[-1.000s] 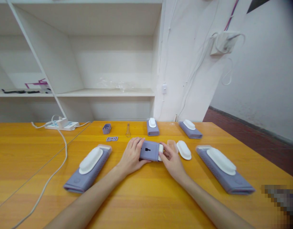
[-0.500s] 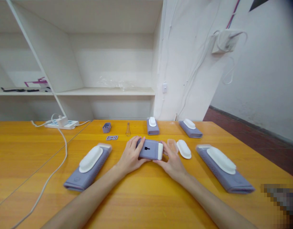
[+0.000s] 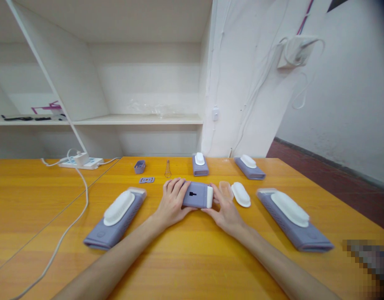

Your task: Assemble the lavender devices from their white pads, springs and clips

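A flat purple case (image 3: 196, 195) with a small black mark on its face and a white strip at its right end is held between both hands over the table. My left hand (image 3: 175, 200) is wrapped round its left end, thumb along the near edge. My right hand (image 3: 224, 210) pinches the white end (image 3: 209, 197), fingers behind and thumb in front. Just past the right hand lie a clear plastic tray (image 3: 226, 189) and a white oval piece (image 3: 241, 194). The undersides of the case and the fingertips behind it are hidden.
Purple cases with white oval tops stand at left (image 3: 116, 216), right (image 3: 296, 218) and farther back (image 3: 200, 164). A small purple cup (image 3: 139, 166), a flat purple plate (image 3: 147, 180) and a wire loop tool (image 3: 168, 168) lie behind. A power strip (image 3: 81, 161) trails a white cable.
The left fingers have shifted slightly on the case. Both hands keep hold of it in nearly the same place, and the other things have stayed put.
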Demonstrator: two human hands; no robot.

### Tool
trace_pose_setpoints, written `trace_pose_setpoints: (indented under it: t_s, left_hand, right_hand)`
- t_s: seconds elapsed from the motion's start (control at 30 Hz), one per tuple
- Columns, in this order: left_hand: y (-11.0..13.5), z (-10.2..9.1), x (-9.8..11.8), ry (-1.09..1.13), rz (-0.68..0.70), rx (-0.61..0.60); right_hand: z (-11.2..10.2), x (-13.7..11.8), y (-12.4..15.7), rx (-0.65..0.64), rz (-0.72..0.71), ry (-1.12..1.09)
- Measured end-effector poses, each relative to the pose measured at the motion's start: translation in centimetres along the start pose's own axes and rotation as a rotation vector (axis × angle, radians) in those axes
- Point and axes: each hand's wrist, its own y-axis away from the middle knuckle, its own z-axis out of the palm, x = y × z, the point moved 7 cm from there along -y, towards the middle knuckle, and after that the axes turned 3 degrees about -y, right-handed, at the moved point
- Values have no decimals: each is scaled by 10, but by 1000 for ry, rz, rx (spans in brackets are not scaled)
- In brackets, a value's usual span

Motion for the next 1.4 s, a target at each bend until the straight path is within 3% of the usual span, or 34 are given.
trace_pose_setpoints:
  t_s: [0.5,0.67,0.8,1.23,1.3,1.4]
  left_hand:
    - [-1,-1,3,-48,34,44]
    - [-3,-3,0,-17,-36,69]
    - [-4,-4,-3,26,-105,71]
    - [-4,-3,-2,-56,-134,44]
    - [-2,-4,-1,-58,-102,50]
    - [0,-9,-5,-40,-116,113]
  right_hand:
    - [9,11,0,-34,57,-106]
    - [6,-7,4,18,-55,124]
    - [11,-28,9,-40,-196,327]
    - [18,-55,11,-59,-375,470]
    - [13,-54,9,15,-358,495]
    - [-16,-44,7,384,-153,549]
